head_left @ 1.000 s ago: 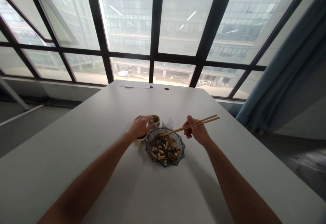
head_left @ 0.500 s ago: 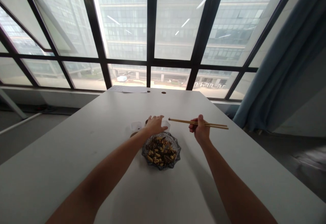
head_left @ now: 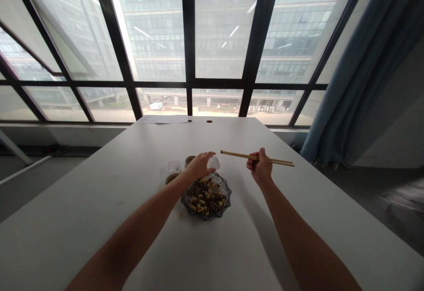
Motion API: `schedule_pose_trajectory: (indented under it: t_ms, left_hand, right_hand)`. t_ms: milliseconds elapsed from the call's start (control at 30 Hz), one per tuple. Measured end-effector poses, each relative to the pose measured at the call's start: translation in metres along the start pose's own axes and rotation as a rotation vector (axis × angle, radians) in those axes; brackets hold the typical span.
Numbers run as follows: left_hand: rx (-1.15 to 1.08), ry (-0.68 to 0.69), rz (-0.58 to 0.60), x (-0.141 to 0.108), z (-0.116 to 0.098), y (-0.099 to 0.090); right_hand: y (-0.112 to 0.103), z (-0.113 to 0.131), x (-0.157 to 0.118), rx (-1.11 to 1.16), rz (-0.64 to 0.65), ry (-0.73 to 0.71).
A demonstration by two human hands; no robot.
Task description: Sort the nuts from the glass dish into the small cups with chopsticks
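The right hand (head_left: 260,167) grips a pair of chopsticks (head_left: 240,154), its fingers closed around the shafts; the sticks lie nearly level, with their tips directed toward the left hand (head_left: 200,165). A small dark piece (head_left: 221,151) is located at the tips (too small to identify). The left hand extends over the far left part of the scalloped glass bowl (head_left: 228,192), its thumb and fingers parted to either side of a translucent white cup (head_left: 213,163); whether they touch the cup cannot be told. The bowl stands upright on the white table (head_left: 99,185), between the two forearms, and contains a mix of peanuts and dark seeds (head_left: 205,200). To the left of the bowl, partly covered by the left hand and forearm, stand a near round container (head_left: 171,177) and a far round container (head_left: 189,160). A second white cup (head_left: 174,165) is positioned just beside them. Paper sheets (head_left: 165,119) lie at the far table edge, below the window (head_left: 218,26).
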State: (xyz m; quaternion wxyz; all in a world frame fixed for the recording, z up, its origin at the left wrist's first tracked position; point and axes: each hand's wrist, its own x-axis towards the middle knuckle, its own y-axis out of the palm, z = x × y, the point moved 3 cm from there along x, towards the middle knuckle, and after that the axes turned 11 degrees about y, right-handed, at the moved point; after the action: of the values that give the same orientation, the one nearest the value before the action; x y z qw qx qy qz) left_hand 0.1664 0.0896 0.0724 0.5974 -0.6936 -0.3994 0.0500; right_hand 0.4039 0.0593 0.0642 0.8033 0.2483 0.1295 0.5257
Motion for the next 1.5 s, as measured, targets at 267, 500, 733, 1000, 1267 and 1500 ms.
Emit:
schedule_pose_trajectory:
  t_ms: [267,500,733,1000,1267,1500]
  left_hand:
    - [-0.014,0.030,-0.060,-0.006,-0.003,0.001]
    - [-0.040,0.127,-0.119,-0.011,-0.003,0.003]
    - [-0.044,0.142,-0.122,-0.014,-0.004,0.002]
    - [-0.029,0.015,-0.053,-0.011,-0.001,0.003]
    - [0.021,-0.052,-0.099,-0.026,0.005,-0.010]
    - [-0.023,-0.012,-0.343,-0.093,0.037,-0.053]
  right_hand:
    - [0.000,-0.002,0.000,-0.013,0.021,-0.011]
    - [-0.001,-0.007,0.000,-0.089,0.088,-0.009]
    - [0.004,-0.006,-0.006,-0.193,0.143,0.002]
    - [0.024,-0.005,-0.024,-0.492,0.178,-0.017]
    - [0.028,0.007,-0.033,-0.476,0.224,-0.019]
    - [0.053,0.000,-0.059,-0.665,0.540,0.197]
